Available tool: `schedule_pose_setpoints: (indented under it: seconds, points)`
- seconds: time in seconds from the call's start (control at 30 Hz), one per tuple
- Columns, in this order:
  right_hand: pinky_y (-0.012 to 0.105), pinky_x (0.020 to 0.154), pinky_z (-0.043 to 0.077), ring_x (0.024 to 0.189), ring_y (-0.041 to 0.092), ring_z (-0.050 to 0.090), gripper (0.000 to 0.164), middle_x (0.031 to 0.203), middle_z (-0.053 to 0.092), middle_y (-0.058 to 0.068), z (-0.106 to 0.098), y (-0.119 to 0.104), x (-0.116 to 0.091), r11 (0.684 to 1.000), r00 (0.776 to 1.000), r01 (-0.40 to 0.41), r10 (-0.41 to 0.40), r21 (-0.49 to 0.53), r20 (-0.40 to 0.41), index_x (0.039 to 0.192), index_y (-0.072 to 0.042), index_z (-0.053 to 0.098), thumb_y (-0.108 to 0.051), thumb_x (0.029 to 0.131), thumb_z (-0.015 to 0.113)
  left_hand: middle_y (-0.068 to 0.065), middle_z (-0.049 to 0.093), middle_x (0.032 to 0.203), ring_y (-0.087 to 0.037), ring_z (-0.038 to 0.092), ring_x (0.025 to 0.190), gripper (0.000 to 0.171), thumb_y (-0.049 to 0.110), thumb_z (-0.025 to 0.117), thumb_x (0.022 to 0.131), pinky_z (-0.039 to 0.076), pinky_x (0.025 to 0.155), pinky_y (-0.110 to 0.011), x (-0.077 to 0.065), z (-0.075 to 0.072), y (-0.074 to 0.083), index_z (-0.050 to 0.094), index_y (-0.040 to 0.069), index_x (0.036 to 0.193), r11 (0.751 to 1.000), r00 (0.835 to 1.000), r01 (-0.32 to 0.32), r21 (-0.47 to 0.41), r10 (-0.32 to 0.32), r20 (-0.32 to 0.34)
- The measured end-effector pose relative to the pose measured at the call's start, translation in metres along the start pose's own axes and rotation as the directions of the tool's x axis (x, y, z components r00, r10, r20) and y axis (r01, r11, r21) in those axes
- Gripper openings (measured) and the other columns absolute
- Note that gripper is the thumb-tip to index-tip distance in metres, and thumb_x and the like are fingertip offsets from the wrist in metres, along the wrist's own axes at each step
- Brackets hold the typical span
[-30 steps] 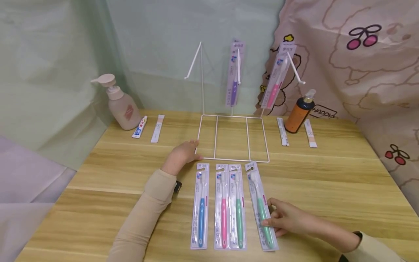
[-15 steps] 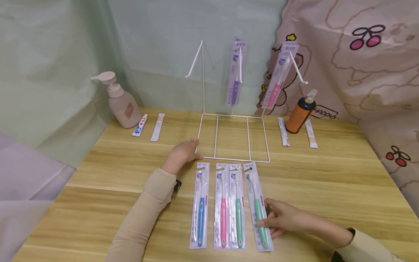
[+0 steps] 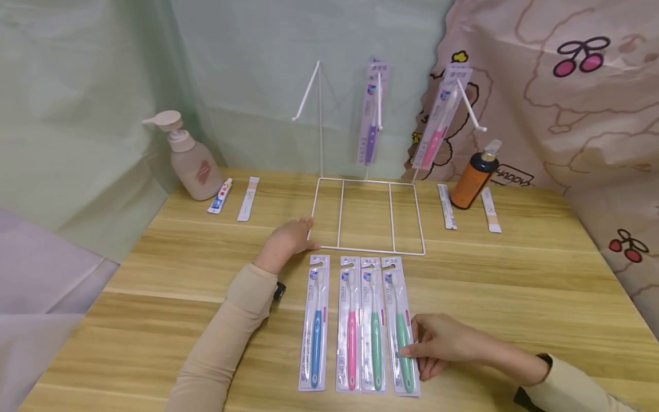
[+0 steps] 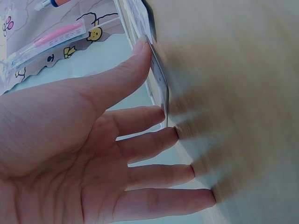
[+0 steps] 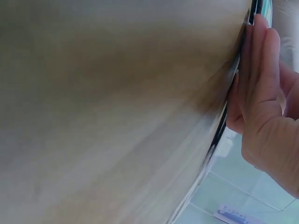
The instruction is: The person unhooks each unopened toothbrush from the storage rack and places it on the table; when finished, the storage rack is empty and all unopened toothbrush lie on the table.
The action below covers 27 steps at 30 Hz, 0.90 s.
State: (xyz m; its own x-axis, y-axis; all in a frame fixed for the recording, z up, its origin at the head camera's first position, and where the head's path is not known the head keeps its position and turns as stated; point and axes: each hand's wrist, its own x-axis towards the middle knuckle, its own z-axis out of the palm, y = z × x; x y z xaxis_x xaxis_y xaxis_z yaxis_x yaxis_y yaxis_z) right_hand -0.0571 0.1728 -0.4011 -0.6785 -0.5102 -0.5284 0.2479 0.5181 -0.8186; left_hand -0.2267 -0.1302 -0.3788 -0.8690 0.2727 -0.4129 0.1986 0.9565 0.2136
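A row of packaged toothbrushes lies in front of the white wire rack (image 3: 372,250): a blue one (image 3: 316,343), a pink one (image 3: 352,343), a green one (image 3: 376,343) and, at the right end, another green toothbrush (image 3: 399,320). My right hand (image 3: 445,346) pinches that last pack by its right edge, thumb on top and fingers at the side. Fingers extended, my left hand (image 3: 288,237) touches the rack's front left corner; the left wrist view shows its fingertips on the tabletop. A purple toothbrush (image 3: 372,137) and a pink toothbrush (image 3: 432,140) hang from the rack's middle and right hooks.
The left hook (image 3: 307,91) is bare. At the back left stand a pump bottle (image 3: 193,169), a small toothpaste tube (image 3: 220,196) and a flat sachet (image 3: 248,199). An orange spray bottle (image 3: 471,182) stands back right between two sachets (image 3: 446,207).
My right hand has slid the rightmost green toothbrush leftward and straightened it, so its pack now lies close beside the other green one. My left hand has stayed at the rack's corner.
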Motion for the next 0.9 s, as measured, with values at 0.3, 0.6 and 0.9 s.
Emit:
schedule_pose_setpoints:
  seconds: [0.3,0.6,0.9]
  points:
    - [0.032,0.045,0.055,0.050,0.019,0.065,0.037,0.060,0.065,0.011,-0.002,-0.005,0.000,0.997,1.000,-0.027,0.028,-0.072,0.014,0.086,-0.003,0.050,-0.034,0.082,0.070,-0.019,0.019,0.152,-0.038,0.023,0.138,0.078,0.038,0.058,0.090,0.024,0.112,-0.048,0.000,0.000,0.002,0.019,0.003,0.148,1.000,1.000,0.005,0.005,-0.005,0.004]
    - [0.030,0.044,0.052,0.051,0.020,0.062,0.030,0.062,0.064,0.008,-0.017,-0.012,0.000,0.982,0.997,0.058,-0.049,-0.179,0.051,0.087,-0.007,0.053,-0.036,0.090,0.061,-0.019,0.018,0.153,-0.037,0.022,0.138,0.077,0.036,0.058,0.091,0.023,0.113,-0.047,-0.003,-0.001,0.002,0.019,0.004,0.148,1.000,1.000,0.012,-0.015,-0.012,0.009]
    - [0.034,0.055,0.055,0.061,0.020,0.062,0.023,0.068,0.063,0.005,-0.059,-0.021,0.017,0.941,0.977,0.187,-0.208,-0.283,-0.045,0.091,-0.005,0.057,-0.028,0.093,0.057,-0.019,0.017,0.153,-0.037,0.021,0.139,0.077,0.036,0.058,0.091,0.023,0.113,-0.047,-0.002,-0.001,0.002,0.018,0.003,0.148,0.999,1.000,0.011,-0.032,-0.011,0.013]
